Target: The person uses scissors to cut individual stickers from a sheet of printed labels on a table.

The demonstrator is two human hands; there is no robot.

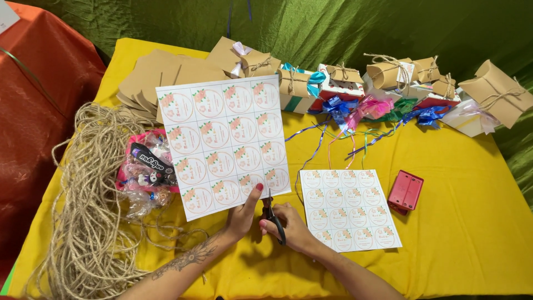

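Everything here is placed against the big sticker sheet (pixel 225 141), a white page printed with round floral labels, held up at a slant over the yellow tablecloth (pixel 455 222).

Far to the left of that sheet, orange fabric (pixel 33 100) drapes the edge of the view. Between it and the sheet lies a loose heap of jute twine (pixel 89 222), sprawling from level with the sheet's middle down to the bottom of the frame. Just beside the sheet's lower left edge, partly tucked under it, sits a clear bag of small trinkets (pixel 145 172) on something pink. Behind the sheet's upper left corner a stack of flat kraft box blanks (pixel 152 75) fans out.

At the sheet's lower right corner the left hand (pixel 244 216) pinches the paper, thumb on top, fingers beneath; a floral tattoo runs along that forearm. Touching the same bottom edge, just right of the thumb, the black-handled scissors (pixel 273 218) stand with blades pointing up into the sheet. The right hand (pixel 291 228) is closed around their handles.

Right of the sheet's lower corner a second, smaller sticker sheet (pixel 348 208) lies flat on the cloth. Further right, near that one, rests a red plastic punch (pixel 405 191). Level with the big sheet's top edge and off to its right runs a row of folded kraft gift boxes (pixel 388 72) tied with twine, with coloured curling ribbons (pixel 361 111) spilling in front of them. Green cloth (pixel 355 28) hangs behind.
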